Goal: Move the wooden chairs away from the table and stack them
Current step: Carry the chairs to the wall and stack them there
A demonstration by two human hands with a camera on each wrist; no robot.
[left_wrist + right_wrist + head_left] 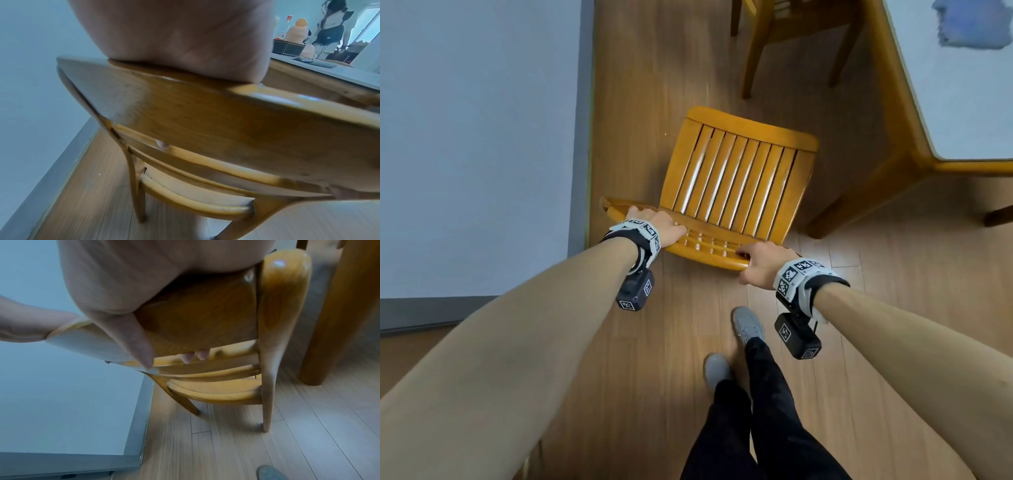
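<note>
A wooden chair (732,178) with a slatted seat stands on the floor between the wall and the table (914,130). My left hand (657,224) grips the left part of its curved top rail (688,245), and my right hand (760,262) grips the right end. In the left wrist view the rail (205,116) fills the frame, with one fingertip (162,145) showing under it. In the right wrist view my fingers (195,356) curl under the backrest (205,321) and the thumb lies behind it. A second wooden chair (787,37) stands farther off, next to the table.
A pale wall with a grey skirting (582,137) runs along the left, close to the chair. The table's thick leg (866,198) stands right of the seat. My feet in grey shoes (748,323) are just behind the chair. Another person (331,30) stands beyond the table.
</note>
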